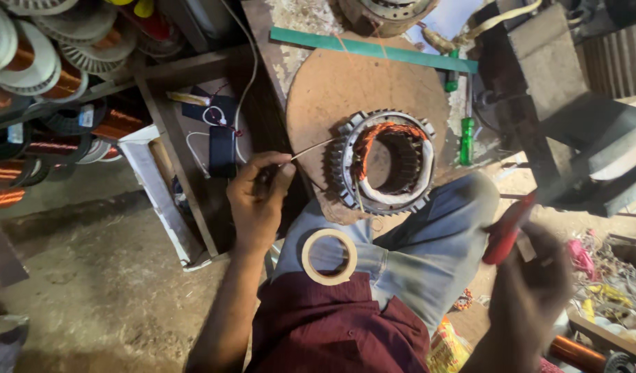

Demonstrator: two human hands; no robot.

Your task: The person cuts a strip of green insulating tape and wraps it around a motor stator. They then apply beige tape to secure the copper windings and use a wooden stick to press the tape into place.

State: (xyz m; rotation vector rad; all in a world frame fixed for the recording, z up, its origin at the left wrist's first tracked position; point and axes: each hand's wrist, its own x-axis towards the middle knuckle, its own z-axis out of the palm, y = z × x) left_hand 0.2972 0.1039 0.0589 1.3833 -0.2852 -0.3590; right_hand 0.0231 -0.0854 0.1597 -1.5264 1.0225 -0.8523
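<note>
The left hand (257,197) was closed on a thin wire lead (311,150), pinched between the fingers, and the lead should be kept taut and straight. It ran from the grip rightward to the motor stator (386,163), which lay on the round board (332,86). The right hand (532,287) was clamped on red-handled pliers (506,231), well apart from the stator.

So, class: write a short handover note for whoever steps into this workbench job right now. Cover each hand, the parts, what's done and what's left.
Left hand: pinches a thin wire lead running to the stator.
Right hand: holds a red-handled tool, away from the stator.
Stator lies flat on the round board; tape roll rests on the lap.
Done: copper coils seated, white insulation partly around them.
Left: apparently dressing the lead.
</note>
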